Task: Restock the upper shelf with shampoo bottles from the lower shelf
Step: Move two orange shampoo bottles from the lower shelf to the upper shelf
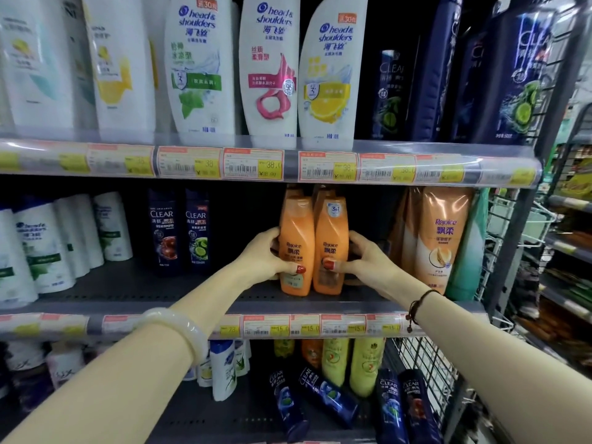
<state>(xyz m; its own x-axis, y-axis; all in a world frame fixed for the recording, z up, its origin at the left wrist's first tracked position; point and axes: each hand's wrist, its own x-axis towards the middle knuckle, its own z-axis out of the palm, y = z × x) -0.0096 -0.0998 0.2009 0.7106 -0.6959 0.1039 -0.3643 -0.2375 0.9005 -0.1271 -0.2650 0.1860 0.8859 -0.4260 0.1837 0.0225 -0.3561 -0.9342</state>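
Two small orange Rejoice shampoo bottles stand side by side at the front of the middle shelf. My left hand is wrapped around the left orange bottle, thumb on its label. My right hand grips the right orange bottle the same way. More orange bottles stand behind them, mostly hidden. On the lowest shelf, dark blue Clear bottles lie tipped over beside yellow-green bottles.
Large white Head & Shoulders bottles and dark Clear bottles fill the top shelf. Big Rejoice bottles stand right of my hands, small Clear bottles to the left. A wire rack borders the shelves on the right.
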